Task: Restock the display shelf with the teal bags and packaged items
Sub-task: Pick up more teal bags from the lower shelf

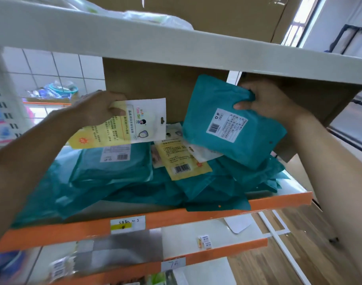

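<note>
"Teal soft plastic bag (250,149) with the white barcode label (224,125): where is it?"

"Tilted in the air above the orange-edged display shelf (176,214), with the right grip (266,101) clamped on its top corner. Left grip (100,109) pinches a flat yellow-and-white carded packet (130,124) by 1 edge, over the heap of teal bags (114,177)."

"What could go wrong?"

"The heap already laps over the front lip. I think 1 more bag dropped on it could push the front ones off. The slick plastic may also let the loose yellow barcoded packet (182,161) slide."

"Any writing?"

"'Cute Girl' on the held packet, then Chinese print too small for me to read. The bag's label shows a barcode and a recycling mark. A handwritten tag (173,264) on the shelf below starts with 7."
</note>
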Tool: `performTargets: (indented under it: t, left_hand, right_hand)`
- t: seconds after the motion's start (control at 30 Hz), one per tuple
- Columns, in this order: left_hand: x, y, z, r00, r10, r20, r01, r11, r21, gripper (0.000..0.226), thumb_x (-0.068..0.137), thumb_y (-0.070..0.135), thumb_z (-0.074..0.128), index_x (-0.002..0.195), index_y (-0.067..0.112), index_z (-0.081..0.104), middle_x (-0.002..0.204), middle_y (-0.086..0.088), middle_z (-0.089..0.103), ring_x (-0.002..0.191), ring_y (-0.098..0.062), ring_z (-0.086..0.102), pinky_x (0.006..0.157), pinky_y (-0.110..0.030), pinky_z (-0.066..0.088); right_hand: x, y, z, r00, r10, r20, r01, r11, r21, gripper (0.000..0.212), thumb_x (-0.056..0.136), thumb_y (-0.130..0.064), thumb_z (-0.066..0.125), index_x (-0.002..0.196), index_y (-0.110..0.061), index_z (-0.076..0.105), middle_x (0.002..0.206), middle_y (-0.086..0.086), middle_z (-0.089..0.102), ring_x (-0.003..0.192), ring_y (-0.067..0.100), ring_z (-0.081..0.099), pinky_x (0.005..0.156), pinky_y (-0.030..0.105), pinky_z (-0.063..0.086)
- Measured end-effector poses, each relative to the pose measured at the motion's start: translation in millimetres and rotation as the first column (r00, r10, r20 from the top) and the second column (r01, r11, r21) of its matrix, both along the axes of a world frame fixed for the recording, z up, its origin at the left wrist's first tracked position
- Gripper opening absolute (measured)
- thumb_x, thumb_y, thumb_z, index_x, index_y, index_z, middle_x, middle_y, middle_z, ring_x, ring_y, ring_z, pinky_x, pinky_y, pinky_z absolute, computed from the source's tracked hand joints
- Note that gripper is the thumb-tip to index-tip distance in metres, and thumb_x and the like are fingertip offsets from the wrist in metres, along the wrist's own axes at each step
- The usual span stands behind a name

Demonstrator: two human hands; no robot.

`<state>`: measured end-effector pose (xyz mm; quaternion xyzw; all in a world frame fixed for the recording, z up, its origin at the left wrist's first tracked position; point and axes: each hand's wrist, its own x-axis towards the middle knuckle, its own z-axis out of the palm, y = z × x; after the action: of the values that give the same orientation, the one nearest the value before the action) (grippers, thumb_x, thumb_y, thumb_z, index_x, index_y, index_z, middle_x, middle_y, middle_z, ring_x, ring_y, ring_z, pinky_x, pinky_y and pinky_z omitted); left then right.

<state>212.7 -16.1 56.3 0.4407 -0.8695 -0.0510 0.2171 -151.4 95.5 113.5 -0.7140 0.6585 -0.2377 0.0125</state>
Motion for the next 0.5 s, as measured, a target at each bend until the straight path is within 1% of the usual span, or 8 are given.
performTargets:
  t: [0.07, 0.13, 0.17, 0.2, 0.27, 0.33, 0.4, 0.5]
  left_hand:
    - [16, 11, -3, 1.000, 0.016, -0.012, -0.016, 1.000, 0.011, 0.009, 0.090, 0.020, 0.059, 0.094, 0.027, 0.058, 0.100, -0.006, 0.067, 0.080, -0.032, 0.063, 0.070, -0.047, 0.053]
    - [30, 22, -5, 0.998, 0.048, -0.047, -0.047, 0.999, 0.019, 0.016, 0.089, 0.017, 0.061, 0.103, 0.025, 0.060, 0.107, -0.011, 0.066, 0.087, -0.035, 0.062, 0.077, -0.051, 0.051]
    - [37, 27, -5, 0.996, 0.080, -0.044, -0.079, 0.997, 0.017, 0.018, 0.089, 0.017, 0.061, 0.106, 0.023, 0.061, 0.110, -0.013, 0.066, 0.090, -0.036, 0.061, 0.080, -0.050, 0.050]
    - [43, 32, -6, 0.992, 0.119, -0.031, -0.118, 0.993, 0.007, 0.022, 0.089, 0.016, 0.060, 0.111, 0.019, 0.062, 0.114, -0.015, 0.064, 0.095, -0.037, 0.060, 0.083, -0.048, 0.049]
    - [53, 43, -5, 0.976, 0.216, -0.024, -0.216, 0.976, -0.015, 0.032, 0.090, 0.016, 0.059, 0.121, 0.011, 0.059, 0.124, -0.017, 0.059, 0.107, -0.038, 0.055, 0.088, -0.041, 0.044]
    - [66, 57, -4, 0.964, 0.264, -0.026, -0.264, 0.964, -0.029, 0.035, 0.090, 0.017, 0.059, 0.125, 0.010, 0.057, 0.128, -0.016, 0.057, 0.115, -0.037, 0.052, 0.091, -0.039, 0.040]
    - [81, 71, -4, 0.959, 0.281, -0.027, -0.282, 0.959, -0.034, 0.034, 0.090, 0.017, 0.060, 0.124, 0.012, 0.058, 0.128, -0.015, 0.057, 0.116, -0.036, 0.053, 0.094, -0.041, 0.041]
    - [103, 95, -5, 0.929, 0.367, -0.039, -0.368, 0.930, -0.003, 0.038, 0.090, 0.018, 0.060, 0.127, 0.015, 0.056, 0.131, -0.014, 0.055, 0.118, -0.036, 0.052, 0.096, -0.044, 0.041]
  right_hand:
    - [15, -3, -2, 0.998, 0.015, -0.066, -0.015, 1.000, -0.002, 0.018, 0.082, -0.021, 0.069, 0.096, -0.011, 0.063, 0.098, 0.007, 0.067, 0.097, 0.025, 0.061, 0.087, 0.040, 0.047]
    - [30, -6, -5, 0.991, 0.033, -0.127, -0.035, 0.999, -0.016, 0.023, 0.085, -0.026, 0.066, 0.106, -0.015, 0.063, 0.108, 0.006, 0.065, 0.104, 0.025, 0.058, 0.087, 0.037, 0.044]
    - [37, -8, -5, 0.987, 0.046, -0.151, -0.050, 0.998, -0.027, 0.027, 0.087, -0.028, 0.064, 0.111, -0.015, 0.061, 0.112, 0.007, 0.063, 0.106, 0.026, 0.056, 0.087, 0.036, 0.042]
    - [45, -9, -6, 0.983, 0.066, -0.171, -0.073, 0.997, -0.035, 0.029, 0.089, -0.030, 0.062, 0.113, -0.014, 0.060, 0.111, 0.008, 0.063, 0.105, 0.025, 0.056, 0.085, 0.036, 0.041]
    - [60, -8, -6, 0.974, 0.137, -0.178, -0.149, 0.987, -0.059, 0.023, 0.091, -0.028, 0.058, 0.104, -0.010, 0.060, 0.095, 0.005, 0.061, 0.091, 0.022, 0.055, 0.071, 0.031, 0.038]
    - [74, -8, -5, 0.965, 0.209, -0.160, -0.223, 0.972, -0.077, 0.020, 0.092, -0.025, 0.058, 0.095, -0.006, 0.060, 0.081, 0.001, 0.057, 0.080, 0.021, 0.054, 0.060, 0.029, 0.028]
    - [87, -6, -4, 0.952, 0.253, -0.173, -0.274, 0.956, -0.105, 0.020, 0.091, -0.024, 0.058, 0.094, -0.004, 0.060, 0.079, 0.002, 0.056, 0.077, 0.021, 0.053, 0.059, 0.030, 0.025]
    - [107, -8, -4, 0.935, 0.284, -0.213, -0.317, 0.938, -0.141, 0.022, 0.089, -0.024, 0.060, 0.100, -0.005, 0.062, 0.088, 0.008, 0.061, 0.084, 0.024, 0.056, 0.068, 0.033, 0.035]
